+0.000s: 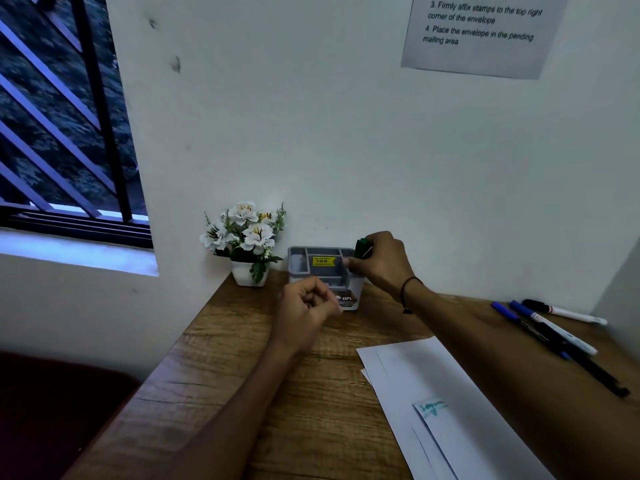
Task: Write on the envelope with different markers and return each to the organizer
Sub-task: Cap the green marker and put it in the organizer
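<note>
A grey organizer with a yellow sticker stands against the wall at the back of the wooden desk. My right hand is at its right rim, closed around a green marker whose cap end sticks up above the compartments. My left hand hovers in front of the organizer in a loose fist and holds nothing. A white envelope with green writing on it lies at the near right, partly under my right forearm.
Several markers, blue, black and white, lie loose on the desk at the right. A small white pot of white flowers stands left of the organizer. A window is at the left; a printed notice hangs on the wall.
</note>
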